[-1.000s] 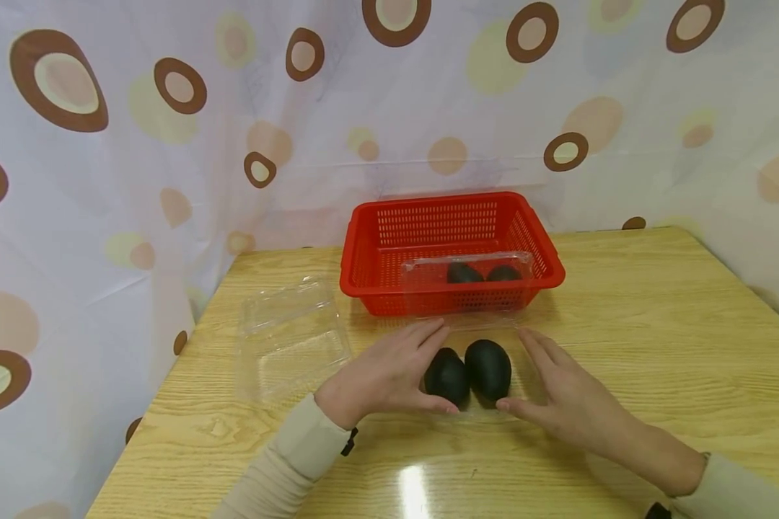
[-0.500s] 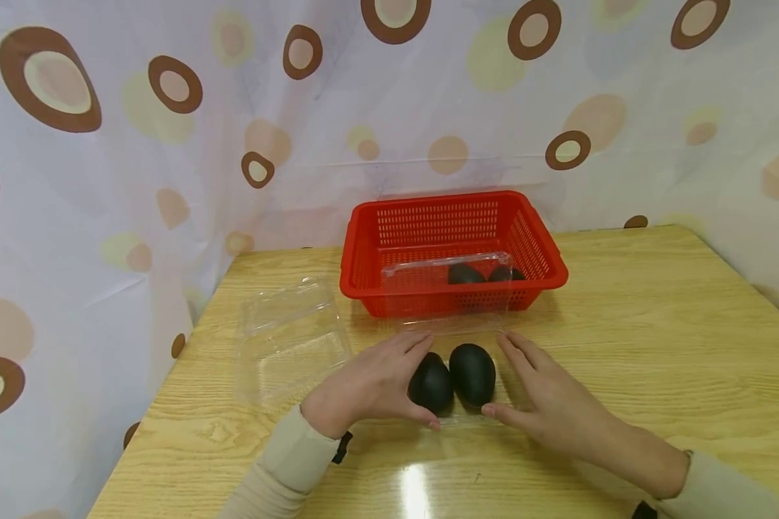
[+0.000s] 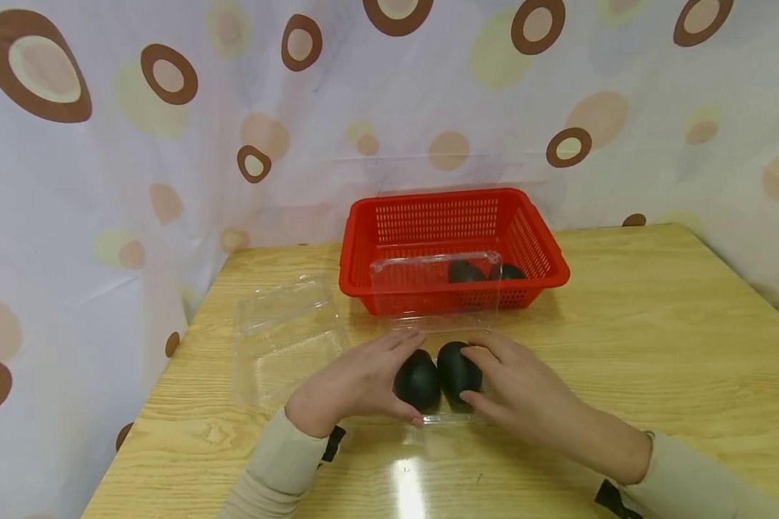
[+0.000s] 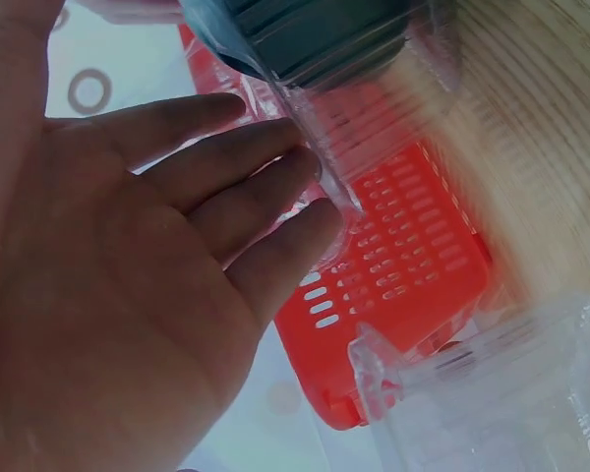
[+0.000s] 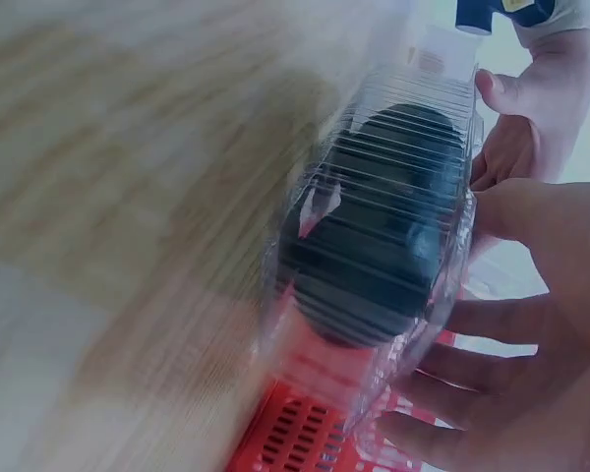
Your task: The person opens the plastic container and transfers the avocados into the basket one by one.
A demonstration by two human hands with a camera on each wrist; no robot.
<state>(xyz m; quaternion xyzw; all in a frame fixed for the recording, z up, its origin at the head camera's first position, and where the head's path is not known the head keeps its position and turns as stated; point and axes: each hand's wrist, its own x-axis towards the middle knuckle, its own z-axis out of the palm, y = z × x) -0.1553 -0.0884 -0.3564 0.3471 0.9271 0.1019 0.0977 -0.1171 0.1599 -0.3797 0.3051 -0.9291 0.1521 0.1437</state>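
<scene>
Two dark avocados (image 3: 438,375) lie side by side in an open clear clamshell container (image 3: 451,417) near the table's front. Its lid (image 3: 428,288) stands upright in front of the red basket (image 3: 363,238). My left hand (image 3: 405,376) lies against the container's left side with fingers straight, as the left wrist view (image 4: 236,216) shows. My right hand (image 3: 475,375) grips the right side, fingers curled over the right avocado (image 3: 457,367) and thumb at the front. In the right wrist view the avocados (image 5: 374,246) show through the ribbed plastic, with the right hand's fingers (image 5: 472,324) round it.
Two more dark avocados (image 3: 465,272) lie inside the red basket at the back of the wooden table (image 3: 656,346). A second clear clamshell (image 3: 285,339) lies open and empty at the left. A spotted curtain (image 3: 169,144) hangs behind and to the left.
Both hands and the container with the avocados have slid left. My right hand, apart from the avocados before, has closed in onto the container's right side.
</scene>
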